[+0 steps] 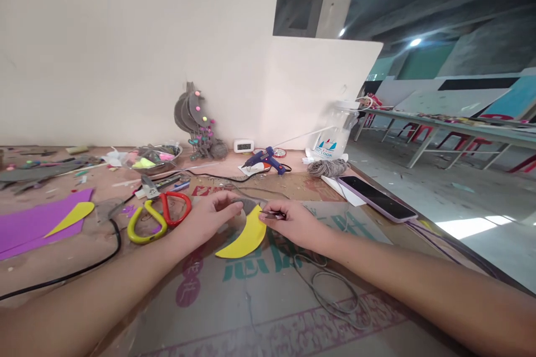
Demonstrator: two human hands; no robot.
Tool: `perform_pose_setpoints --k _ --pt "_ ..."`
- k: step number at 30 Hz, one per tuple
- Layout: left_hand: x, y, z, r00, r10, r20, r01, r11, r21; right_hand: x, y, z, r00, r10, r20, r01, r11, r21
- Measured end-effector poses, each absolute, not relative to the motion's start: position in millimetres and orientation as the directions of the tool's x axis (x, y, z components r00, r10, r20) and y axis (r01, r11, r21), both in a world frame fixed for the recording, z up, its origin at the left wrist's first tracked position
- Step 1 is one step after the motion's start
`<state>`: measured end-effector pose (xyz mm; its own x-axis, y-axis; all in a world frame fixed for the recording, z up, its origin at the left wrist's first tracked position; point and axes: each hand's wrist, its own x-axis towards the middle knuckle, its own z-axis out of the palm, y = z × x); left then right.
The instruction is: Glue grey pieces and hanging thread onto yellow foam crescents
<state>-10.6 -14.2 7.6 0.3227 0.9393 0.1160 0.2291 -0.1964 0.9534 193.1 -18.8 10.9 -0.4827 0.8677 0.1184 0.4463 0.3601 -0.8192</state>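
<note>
A yellow crescent piece (245, 237) lies over the printed cardboard sheet (276, 301), between my two hands. My left hand (218, 209) has its thumb and fingers closed on a grey piece (250, 206) at the crescent's upper end. My right hand (293, 223) pinches the crescent's upper right edge, and a small dark pointed tool (274, 215) sits in its fingers. Grey cord (335, 295) trails in loops below my right hand.
Scissors with red and yellow handles (159, 217) lie left of my left hand, near purple sheets (50, 223). Behind are a glue gun (266, 160), a small clock (243, 146), a tray of scraps (157, 159) and a cord bundle (327, 167). A phone (377, 198) rests right.
</note>
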Motion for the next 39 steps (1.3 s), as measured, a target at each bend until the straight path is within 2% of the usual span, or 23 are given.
perform_pose_setpoints --k 9,16,21,25,29,33,36,39 --pt "-12.3 -11.4 7.7 0.324 0.936 0.141 0.262 -0.232 0.937 194.3 -17.5 12.9 -0.472 0.874 0.114 0.469 0.359 -0.807" --pt "-10.2 -12.2 8.5 0.393 0.913 0.110 0.196 -0.200 0.960 195.1 -17.8 9.7 -0.471 0.873 0.123 0.500 0.380 -0.778" --pt "-10.2 -11.9 7.7 0.339 0.927 0.158 0.224 -0.243 0.944 201.5 -10.2 13.0 -0.331 0.896 0.297 0.466 0.429 -0.774" --pt "-10.7 -12.5 7.9 0.348 0.923 0.161 0.231 -0.251 0.940 217.4 8.0 17.8 -0.263 0.890 0.372 0.552 0.456 -0.698" --pt "-11.0 -12.6 7.6 0.389 0.911 0.140 0.216 -0.238 0.947 228.9 22.4 18.0 -0.325 0.877 0.353 0.636 0.480 -0.605" --pt "-11.9 -12.1 6.8 0.451 0.884 0.124 0.226 -0.248 0.942 212.0 32.4 24.6 -0.462 0.830 0.313 0.629 0.556 -0.544" --pt "-12.2 -12.4 5.1 0.444 0.886 0.132 0.243 -0.261 0.934 179.9 44.3 32.6 -0.528 0.817 0.233 0.604 0.554 -0.573" --pt "-11.7 -13.0 3.9 0.449 0.886 0.120 0.243 -0.251 0.937 151.9 53.5 37.9 -0.508 0.826 0.244 0.579 0.537 -0.613"
